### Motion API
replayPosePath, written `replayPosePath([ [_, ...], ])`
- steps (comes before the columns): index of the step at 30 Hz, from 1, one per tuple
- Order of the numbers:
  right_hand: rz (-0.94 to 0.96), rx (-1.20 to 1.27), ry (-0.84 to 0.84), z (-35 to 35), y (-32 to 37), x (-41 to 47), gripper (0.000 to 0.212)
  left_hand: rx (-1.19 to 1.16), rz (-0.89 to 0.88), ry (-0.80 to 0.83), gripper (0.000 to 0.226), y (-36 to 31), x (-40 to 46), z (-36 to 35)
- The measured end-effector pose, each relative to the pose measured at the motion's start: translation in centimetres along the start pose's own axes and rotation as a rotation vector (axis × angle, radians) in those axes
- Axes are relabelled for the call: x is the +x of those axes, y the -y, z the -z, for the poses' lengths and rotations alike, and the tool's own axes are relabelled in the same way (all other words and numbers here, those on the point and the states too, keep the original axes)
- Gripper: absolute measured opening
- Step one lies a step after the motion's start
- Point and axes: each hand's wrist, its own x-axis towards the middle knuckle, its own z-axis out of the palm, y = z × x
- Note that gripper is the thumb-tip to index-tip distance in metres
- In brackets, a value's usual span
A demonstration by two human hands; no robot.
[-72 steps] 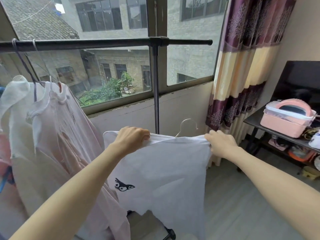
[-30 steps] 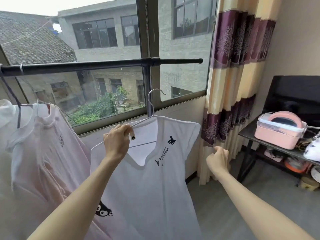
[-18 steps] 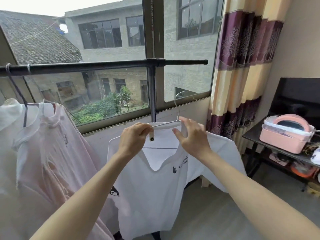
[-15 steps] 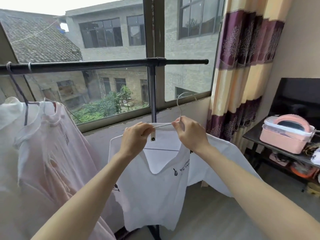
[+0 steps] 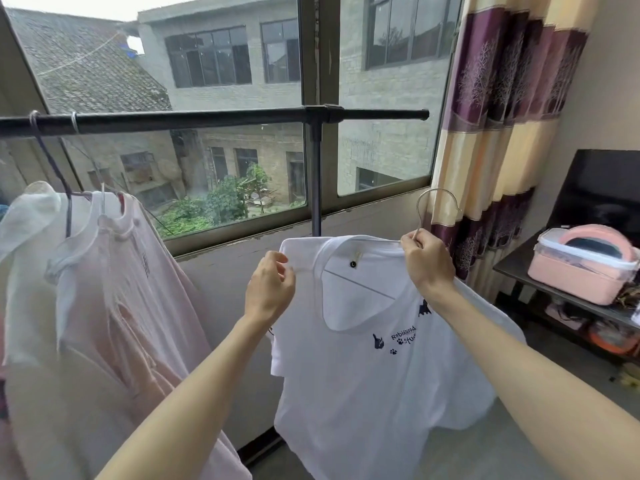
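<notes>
A white T-shirt (image 5: 367,382) with small dark prints hangs on a wire hanger (image 5: 437,202) in front of me, below the black clothes rail (image 5: 207,118). My right hand (image 5: 427,263) grips the hanger at the base of its hook, which points up beside the curtain. My left hand (image 5: 268,289) pinches the shirt's left shoulder fabric. The hanger's lower bar shows through the neck opening.
A pale pink garment (image 5: 114,306) and a white one (image 5: 27,216) hang on the rail's left part. The rail's upright post (image 5: 316,181) stands before the window. A purple and cream curtain (image 5: 498,126) hangs right. A pink box (image 5: 581,268) sits on a dark table (image 5: 519,268).
The shirt and hanger have moved to the right. My right hand now holds the hook's base further right, and my left hand has shifted from the collar to the left shoulder.
</notes>
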Motion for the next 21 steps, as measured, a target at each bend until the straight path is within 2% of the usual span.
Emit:
replayPosePath([
  [4, 0.019, 0.037, 0.018, -0.4, 0.6, -0.6, 0.018, 0.205, -0.003, 0.042, 0.041, -2.0, -1.3, -1.8],
  [5, 0.024, 0.053, 0.024, -0.5, 0.7, -0.7, 0.020, 0.247, 0.018, 0.035, 0.041, -2.3, -1.3, -2.2],
  [7, 0.034, 0.067, 0.020, -0.2, 0.6, -0.8, 0.022, 0.257, 0.016, 0.001, 0.025, -2.3, -0.8, -2.7],
  [9, 0.058, 0.035, 0.004, 0.5, 0.2, -0.7, 0.020, 0.198, 0.004, -0.053, 0.012, -1.7, -0.1, -2.1],
  [12, 0.119, -0.100, 0.047, 1.5, -0.9, -0.6, 0.020, 0.087, -0.004, -0.096, 0.011, -0.8, 1.9, 0.2],
  [16, 0.208, -0.294, 0.200, 0.7, -2.2, -1.0, 0.022, -0.001, -0.072, 0.003, 0.008, -1.4, 3.2, 2.3],
  [21, 0.139, -0.150, 0.222, 0.1, -1.7, -0.5, 0.024, -0.215, -0.100, 0.201, 0.016, -3.1, 2.2, 2.9],
])
